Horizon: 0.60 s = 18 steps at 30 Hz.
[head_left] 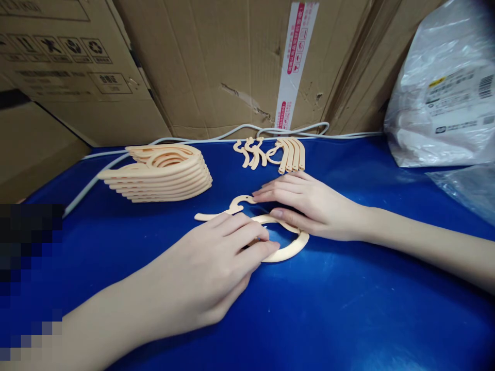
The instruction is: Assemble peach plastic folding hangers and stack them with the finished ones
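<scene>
A cream plastic folding hanger (286,252) lies low over the blue table, with a hook and curved arms showing between my hands. My left hand (216,263) is closed around its near left side, thumb and fingers bent onto the curved arm and hiding part of it. Across the hanger's far right side lies my right hand (309,203), its fingertips at the hook's end and its thumb on the inner curve. Behind my hands are several loose cream hook pieces (253,153) and, beside them, several curved arm pieces (293,154) in a row.
A stack of cream folded hangers (166,180) stands at the back left of the blue table (348,309). A pale cable (216,138) runs along the back edge, in front of cardboard boxes (232,62). Clear plastic bags (441,118) sit at the right.
</scene>
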{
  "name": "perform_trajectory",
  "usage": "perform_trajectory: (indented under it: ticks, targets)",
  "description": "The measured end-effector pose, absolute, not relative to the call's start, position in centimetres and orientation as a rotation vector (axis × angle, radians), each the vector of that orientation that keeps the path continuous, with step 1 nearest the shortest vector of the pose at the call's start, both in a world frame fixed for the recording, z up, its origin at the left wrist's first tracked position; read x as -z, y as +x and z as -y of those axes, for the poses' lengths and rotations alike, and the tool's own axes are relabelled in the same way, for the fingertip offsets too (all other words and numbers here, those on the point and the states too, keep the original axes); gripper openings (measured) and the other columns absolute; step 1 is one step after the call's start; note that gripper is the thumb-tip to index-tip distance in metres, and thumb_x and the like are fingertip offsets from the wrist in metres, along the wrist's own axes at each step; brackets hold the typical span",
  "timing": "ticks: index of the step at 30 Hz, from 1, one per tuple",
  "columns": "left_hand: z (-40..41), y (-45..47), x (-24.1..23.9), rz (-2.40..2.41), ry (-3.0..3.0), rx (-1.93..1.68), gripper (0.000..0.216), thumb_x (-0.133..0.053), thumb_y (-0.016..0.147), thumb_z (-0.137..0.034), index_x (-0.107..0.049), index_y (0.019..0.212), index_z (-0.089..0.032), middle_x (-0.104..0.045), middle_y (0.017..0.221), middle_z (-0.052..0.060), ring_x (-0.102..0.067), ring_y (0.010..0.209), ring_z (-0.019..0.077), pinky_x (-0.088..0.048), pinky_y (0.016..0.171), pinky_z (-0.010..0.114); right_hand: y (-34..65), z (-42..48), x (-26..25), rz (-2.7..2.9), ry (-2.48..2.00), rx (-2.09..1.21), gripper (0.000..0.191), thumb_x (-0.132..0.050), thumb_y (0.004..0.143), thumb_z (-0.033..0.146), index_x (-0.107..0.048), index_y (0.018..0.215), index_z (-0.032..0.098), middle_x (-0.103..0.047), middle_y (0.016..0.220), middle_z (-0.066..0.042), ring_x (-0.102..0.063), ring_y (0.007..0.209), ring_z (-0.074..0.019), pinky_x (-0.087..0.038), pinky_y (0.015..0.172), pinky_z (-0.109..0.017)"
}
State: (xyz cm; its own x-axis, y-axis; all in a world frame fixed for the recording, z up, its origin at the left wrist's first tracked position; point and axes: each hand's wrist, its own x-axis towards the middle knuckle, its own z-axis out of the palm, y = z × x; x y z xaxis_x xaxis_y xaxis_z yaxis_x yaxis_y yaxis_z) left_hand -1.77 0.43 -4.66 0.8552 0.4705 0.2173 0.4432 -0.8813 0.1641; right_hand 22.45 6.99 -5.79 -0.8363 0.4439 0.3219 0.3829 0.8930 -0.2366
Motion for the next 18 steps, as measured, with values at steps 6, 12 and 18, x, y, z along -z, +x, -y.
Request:
perform_trajectory:
  ticks: [6,12,18]
  targets:
    - [-0.3,-2.2,4.2,-0.714,2.799,-0.329,0.041,-0.043,0.090,-0.004,-0.059,0.123,-0.022,-0.064,0.121,0.006,-0.054,0.116,0.0227,-0.044,0.099,0.037,23.0,-7.3,5.7,2.665,-0.650,-0.053,0.032,-0.041,0.103,0.017,-0.066,0.122,0.020,-0.070,0.100,-0.007,-0.058,0.091,-0.0205,-0.040,0.087,-0.039]
    - [-1.0,-2.5,4.3,-0.746,2.779,-0.420,0.036,-0.040,0.080,0.005,-0.060,0.092,-0.021,-0.063,0.115,0.003,-0.055,0.107,0.0199,-0.045,0.090,0.033,23.8,-7.7,5.7,2.754,-0.571,0.139,0.034,-0.041,0.103,0.017,-0.070,0.121,0.024,-0.066,0.107,-0.008,-0.058,0.092,-0.0210,-0.038,0.086,-0.040]
    - [-0.7,-2.2,4.2,-1.063,2.886,-0.686,0.014,-0.042,0.099,-0.019,-0.055,0.094,-0.020,-0.063,0.087,0.002,-0.058,0.072,0.0171,-0.043,0.062,0.030,23.6,-7.5,5.4,2.776,-0.563,0.109,0.029,-0.042,0.104,0.023,-0.070,0.112,0.019,-0.066,0.104,-0.009,-0.057,0.092,-0.0208,-0.038,0.084,-0.038]
